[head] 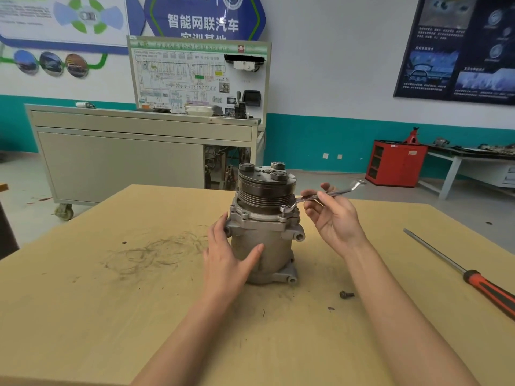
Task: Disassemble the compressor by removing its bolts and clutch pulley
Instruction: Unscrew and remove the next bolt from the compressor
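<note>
A grey metal compressor (274, 246) stands upright in the middle of the wooden table (111, 316). Its dark grooved clutch pulley (264, 190) sits on top. My left hand (227, 254) lies against the compressor's left side, thumb across the front of the housing, fingers straight. My right hand (331, 215) pinches the shaft of a silver wrench (320, 195). The wrench's ring end sits over a bolt (284, 210) on the right of the flange below the pulley. One loose bolt (346, 294) lies on the table right of the compressor's base.
A long screwdriver (459, 267) with a red and black handle lies at the table's right edge. Behind the table stands a grey wheeled cabinet (119, 160) with a training board. A red cabinet (395, 162) and a white bench are at the back right.
</note>
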The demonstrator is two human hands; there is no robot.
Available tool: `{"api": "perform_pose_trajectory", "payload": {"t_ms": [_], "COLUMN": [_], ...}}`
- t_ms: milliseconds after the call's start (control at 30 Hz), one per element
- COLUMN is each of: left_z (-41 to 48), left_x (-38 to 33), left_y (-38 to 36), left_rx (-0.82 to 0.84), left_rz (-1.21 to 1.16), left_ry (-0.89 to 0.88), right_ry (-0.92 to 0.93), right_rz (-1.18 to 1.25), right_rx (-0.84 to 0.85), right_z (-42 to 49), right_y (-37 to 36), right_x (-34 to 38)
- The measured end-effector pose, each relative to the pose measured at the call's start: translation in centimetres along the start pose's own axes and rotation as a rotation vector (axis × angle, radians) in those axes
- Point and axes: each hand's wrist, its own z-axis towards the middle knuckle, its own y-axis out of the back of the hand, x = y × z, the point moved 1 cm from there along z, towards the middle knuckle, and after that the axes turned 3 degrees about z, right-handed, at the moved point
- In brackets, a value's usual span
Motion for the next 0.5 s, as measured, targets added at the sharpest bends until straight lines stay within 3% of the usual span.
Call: {"api": "perform_pose_trajectory", "payload": {"t_ms": [100,200,333,500], "left_z": [-0.1,0.0,0.1,0.0], "left_x": [-0.1,0.0,0.0,-0.2], "left_y": [0.1,0.1,0.0,0.2], "left_rx": [0.006,0.014,0.016,0.020], "left_rz": [0.004,0.008,0.017,0.020], "left_ry": [-0.001,0.008,0.011,0.019], "right_ry": [-0.088,0.012,0.444,1.056], "right_rz": [0.033,-0.160,-0.790,-1.516], "right_rx": [0.015,-0.012,-0.110,0.145], "right_z": [0.9,0.6,-1.2,-3.2], "right_y": [0.1,-0.6,-3.1,-8.0], "right_x": [0.3,1.3,2.7,2.0]}}
